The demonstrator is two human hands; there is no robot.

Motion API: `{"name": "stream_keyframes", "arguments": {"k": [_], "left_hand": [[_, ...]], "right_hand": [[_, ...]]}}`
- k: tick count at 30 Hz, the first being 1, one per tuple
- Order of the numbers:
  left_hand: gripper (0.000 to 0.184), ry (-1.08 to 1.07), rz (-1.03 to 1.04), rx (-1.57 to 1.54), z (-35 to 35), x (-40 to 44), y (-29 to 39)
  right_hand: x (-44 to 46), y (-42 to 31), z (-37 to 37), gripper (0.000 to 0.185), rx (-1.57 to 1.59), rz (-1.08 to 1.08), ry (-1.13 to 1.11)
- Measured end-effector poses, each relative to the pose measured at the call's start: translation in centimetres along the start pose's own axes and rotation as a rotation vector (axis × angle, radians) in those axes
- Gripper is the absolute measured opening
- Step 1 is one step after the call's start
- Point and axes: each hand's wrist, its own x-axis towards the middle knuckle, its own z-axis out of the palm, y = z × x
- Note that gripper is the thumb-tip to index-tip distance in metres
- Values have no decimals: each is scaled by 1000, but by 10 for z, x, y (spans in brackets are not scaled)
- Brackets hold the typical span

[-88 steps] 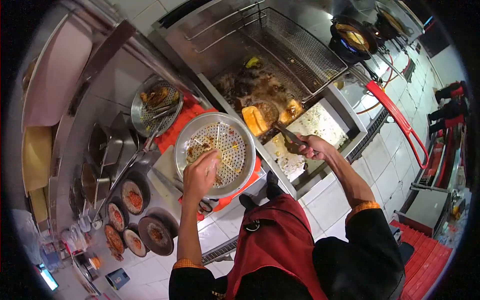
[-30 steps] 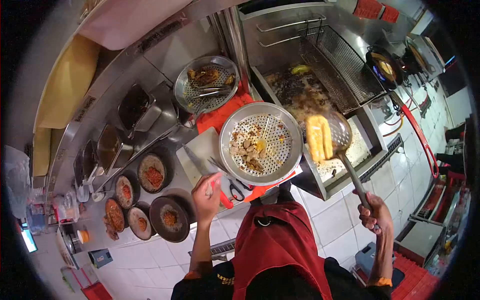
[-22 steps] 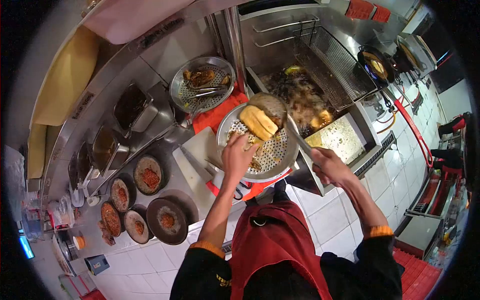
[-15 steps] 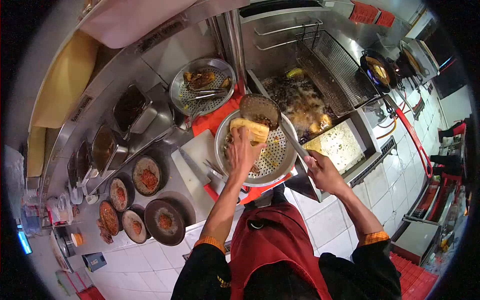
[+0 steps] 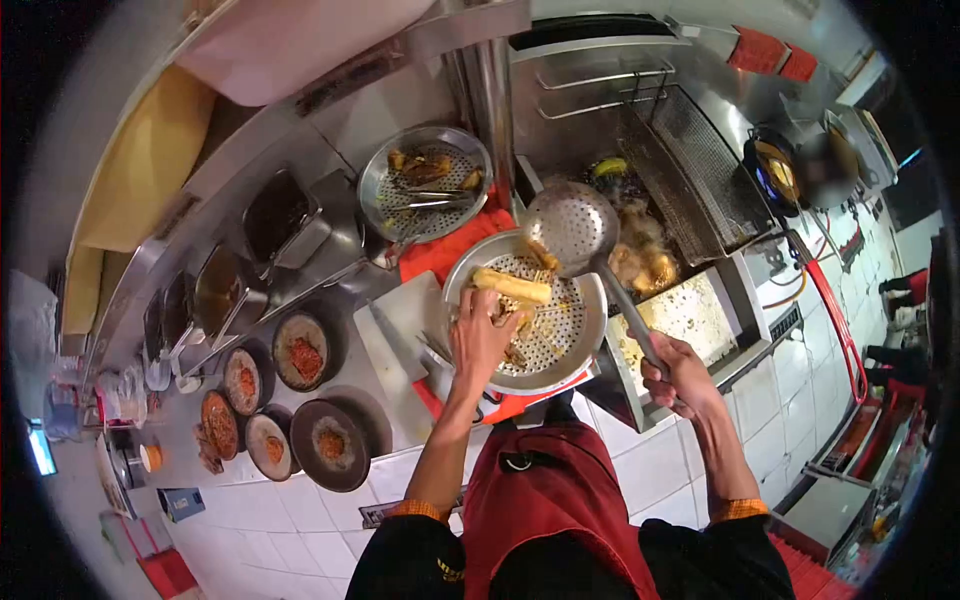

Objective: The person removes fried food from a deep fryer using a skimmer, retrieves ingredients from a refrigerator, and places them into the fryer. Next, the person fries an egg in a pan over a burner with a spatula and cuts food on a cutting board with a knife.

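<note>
My right hand (image 5: 682, 377) is closed around the long handle of a perforated skimmer (image 5: 573, 222). The skimmer's bowl hangs between the round metal colander (image 5: 585, 345) and the fryer's bubbling oil (image 5: 625, 210). Inside the colander, my left hand (image 5: 482, 343) has its fingers curled at the left end of a long yellow fried piece (image 5: 513, 286). The palm side of this hand is hidden. Smaller browned pieces (image 5: 543, 255) lie near the colander's far rim, beside the skimmer. Several golden pieces (image 5: 655, 272) float in the oil.
A second colander (image 5: 375, 205) holds browned food and tongs (image 5: 430, 198). A knife (image 5: 390, 338) lies on the white cutting board (image 5: 370, 365). Several dark stone bowls (image 5: 330, 470) with red paste stand left. A wire fry basket (image 5: 690, 160) sits over the fryer. Pans (image 5: 770, 170) stand at the far right.
The skimmer has moved right, away from above the colander toward the fryer, its bowl now showing no food. My left hand and the yellow piece are lower in the colander. The view has shifted slightly.
</note>
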Motion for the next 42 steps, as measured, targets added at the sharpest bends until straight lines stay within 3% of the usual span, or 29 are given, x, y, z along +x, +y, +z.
{"name": "stream_keyframes", "arguments": {"k": [6, 9, 13, 19, 23, 26, 30, 33, 35, 37, 41, 42], "left_hand": [[41, 87, 135, -112, 13, 18, 6], [38, 21, 23, -120, -1, 17, 11], [20, 197, 75, -287, -47, -36, 0], [24, 140, -84, -262, -104, -153, -37], [25, 194, -208, -245, -132, -198, -54], [22, 273, -297, -250, -134, -225, -74], [26, 329, -296, -209, -145, -230, -81], [28, 254, -295, -328, -148, -229, -78], [28, 185, -236, -334, -143, -227, -78], [26, 64, -229, -332, -137, -227, -74], [25, -235, -236, -264, -133, -224, -60], [22, -154, -130, -219, -125, -225, -56]], "right_hand": [[-8, -10, 13, 39, 6, -60, -16], [-19, -11, 29, 40, 15, -60, -34], [-7, -9, 65, 40, 130, 27, -176], [71, -11, 142, 31, 130, 18, -260], [161, -15, 180, 26, -399, -438, -80], [256, 0, 176, 26, -1001, -1314, 252], [246, 3, 182, 37, -1260, -1179, 395], [197, -6, 185, 40, -1410, -1135, 438], [192, 1, 158, 40, -1511, -1216, 499], [113, 4, 160, 41, -1521, -993, 602], [11, 38, 85, 43, -1376, -865, 658], [-12, 45, 64, 41, -1381, -826, 707]]}}
